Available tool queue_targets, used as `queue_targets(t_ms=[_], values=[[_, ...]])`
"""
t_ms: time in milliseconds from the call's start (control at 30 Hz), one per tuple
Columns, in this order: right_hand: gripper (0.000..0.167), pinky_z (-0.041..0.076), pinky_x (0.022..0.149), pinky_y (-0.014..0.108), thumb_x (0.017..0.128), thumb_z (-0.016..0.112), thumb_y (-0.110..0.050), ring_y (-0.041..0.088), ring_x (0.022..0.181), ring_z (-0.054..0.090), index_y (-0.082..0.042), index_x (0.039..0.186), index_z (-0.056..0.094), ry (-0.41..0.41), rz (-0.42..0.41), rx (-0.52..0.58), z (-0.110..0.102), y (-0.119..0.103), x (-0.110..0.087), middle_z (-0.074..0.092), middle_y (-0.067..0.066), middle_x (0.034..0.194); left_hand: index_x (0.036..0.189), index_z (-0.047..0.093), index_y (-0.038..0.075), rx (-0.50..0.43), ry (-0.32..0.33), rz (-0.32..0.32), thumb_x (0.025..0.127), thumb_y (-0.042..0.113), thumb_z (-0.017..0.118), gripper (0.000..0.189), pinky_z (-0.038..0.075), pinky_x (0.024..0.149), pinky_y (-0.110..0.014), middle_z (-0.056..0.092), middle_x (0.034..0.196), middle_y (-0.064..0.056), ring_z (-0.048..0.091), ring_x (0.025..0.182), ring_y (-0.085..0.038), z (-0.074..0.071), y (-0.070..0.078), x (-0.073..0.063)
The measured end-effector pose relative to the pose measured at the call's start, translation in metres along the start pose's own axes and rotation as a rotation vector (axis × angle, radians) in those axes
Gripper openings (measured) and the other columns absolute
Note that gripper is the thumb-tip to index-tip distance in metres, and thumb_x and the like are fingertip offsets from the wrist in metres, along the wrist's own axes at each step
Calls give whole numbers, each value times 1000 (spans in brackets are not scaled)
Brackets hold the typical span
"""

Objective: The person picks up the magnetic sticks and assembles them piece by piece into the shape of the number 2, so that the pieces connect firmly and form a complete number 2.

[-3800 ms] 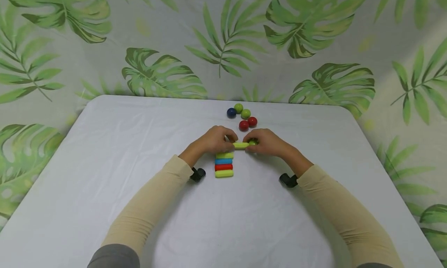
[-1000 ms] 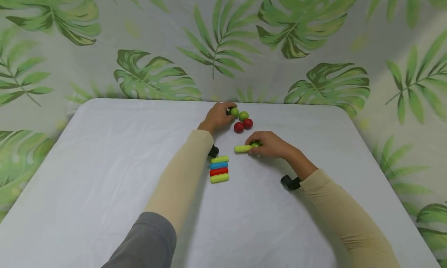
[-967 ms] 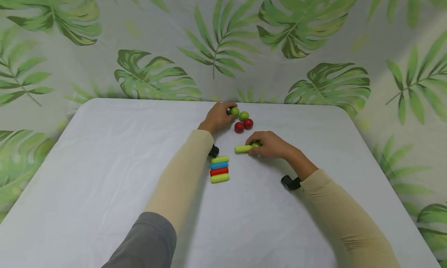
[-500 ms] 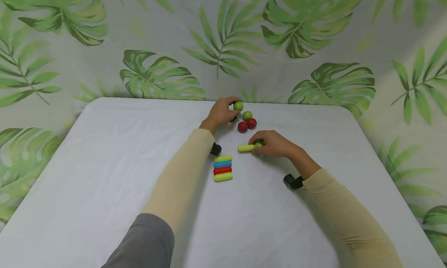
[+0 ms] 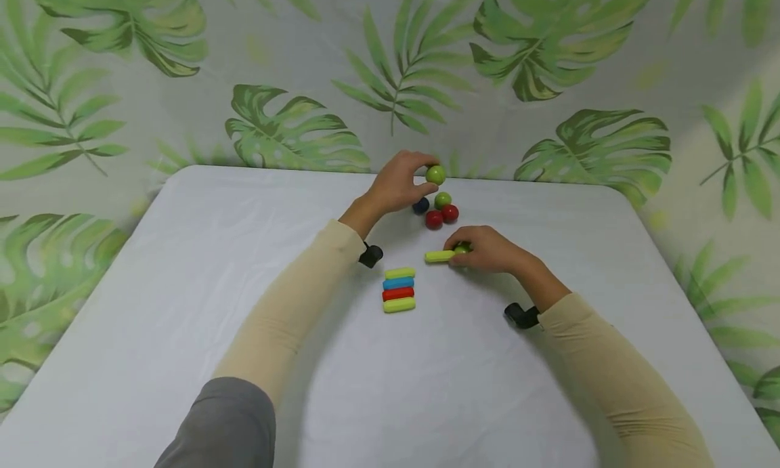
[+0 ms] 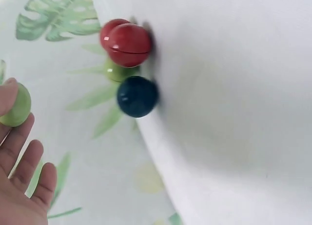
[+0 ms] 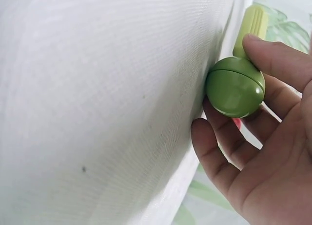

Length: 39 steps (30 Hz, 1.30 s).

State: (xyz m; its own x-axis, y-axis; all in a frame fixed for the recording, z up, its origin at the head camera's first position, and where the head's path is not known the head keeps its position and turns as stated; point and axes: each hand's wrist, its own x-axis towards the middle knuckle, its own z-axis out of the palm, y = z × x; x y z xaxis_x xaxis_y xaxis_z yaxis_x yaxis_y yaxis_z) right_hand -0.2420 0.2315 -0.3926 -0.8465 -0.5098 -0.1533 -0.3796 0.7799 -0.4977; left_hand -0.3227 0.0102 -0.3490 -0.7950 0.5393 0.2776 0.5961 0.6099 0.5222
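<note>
My left hand point(image 5: 395, 182) pinches a glossy green ball point(image 5: 435, 175) between thumb and fingertips, raised near the table's far edge. In the left wrist view that green ball point(image 6: 19, 107) shows at the left border, the other fingers spread below it. My right hand point(image 5: 490, 250) holds a second green ball point(image 7: 235, 88) with a seam around it. A yellow-green stick point(image 7: 252, 26) meets this ball end to end, and the right thumb lies over where they meet. In the head view the stick point(image 5: 439, 257) points left, close over the cloth.
Behind the right hand, a dark blue ball point(image 5: 420, 206), another green ball point(image 5: 443, 200) and two red balls point(image 5: 434, 219) sit grouped. Nearer lie several short sticks in a row: yellow-green point(image 5: 399, 305), red point(image 5: 398, 294), blue point(image 5: 399, 283) and yellow-green. Leaf-print cloth point(image 5: 292, 129) hangs behind the table.
My left hand has left the stick, reached back to the grouped balls, and lifted a green one up and to the right. My right hand keeps its hold on the ball and stick.
</note>
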Motion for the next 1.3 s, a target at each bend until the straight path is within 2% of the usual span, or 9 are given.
queue_targets(t_ms=[167,267,467,667,800,1000,1167,1300], values=[[23,49,95,46,89,70,-15,26,103,61,-9,112,71,15,-21,6,1,0,-2,71,9,112,128,64,10,18,-21,122,94,23,68,37,39,111,-37,66,128,-5,55,123,-23,-10,7,-17],[24,49,93,45,89,70,-16,25,101,60,-9,112,71,23,-19,4,1,-1,-3,71,8,111,129,63,9,15,-42,150,93,22,69,38,38,113,-37,65,129,-6,54,124,-22,-13,8,-31],[25,49,91,42,89,72,-18,23,98,58,-10,112,71,30,33,0,0,2,-4,71,7,111,130,63,11,-9,-68,143,92,22,70,41,40,112,-39,62,131,-6,52,126,-23,-10,1,-58],[24,50,87,41,89,71,-19,22,94,58,-11,112,71,36,54,-8,0,5,-4,71,7,108,128,65,11,-46,-91,131,90,19,73,40,43,109,-40,63,125,-6,54,121,-24,-4,-16,-86],[24,49,88,41,89,72,-19,22,95,58,-11,112,71,45,52,-16,-1,7,-7,71,8,108,127,65,8,-84,-108,113,88,15,74,40,45,106,-41,66,123,-7,57,118,-24,0,-28,-100],[24,50,89,42,89,72,-19,23,96,58,-12,112,71,45,56,-23,-2,5,-7,72,7,111,126,65,5,-100,-140,121,87,12,74,41,47,104,-41,67,123,-8,59,117,-24,-1,-35,-107],[24,50,88,41,90,71,-19,23,96,57,-12,112,71,34,68,-23,-2,5,-5,71,7,111,127,65,4,-105,-172,122,87,11,74,41,50,101,-39,68,124,-8,61,112,-23,-2,-35,-106],[24,50,89,42,90,71,-19,23,96,57,-12,113,71,32,66,-14,0,7,-4,70,8,111,126,65,6,-94,-216,96,87,10,74,40,51,99,-37,68,125,-6,62,109,-22,2,-32,-104]])
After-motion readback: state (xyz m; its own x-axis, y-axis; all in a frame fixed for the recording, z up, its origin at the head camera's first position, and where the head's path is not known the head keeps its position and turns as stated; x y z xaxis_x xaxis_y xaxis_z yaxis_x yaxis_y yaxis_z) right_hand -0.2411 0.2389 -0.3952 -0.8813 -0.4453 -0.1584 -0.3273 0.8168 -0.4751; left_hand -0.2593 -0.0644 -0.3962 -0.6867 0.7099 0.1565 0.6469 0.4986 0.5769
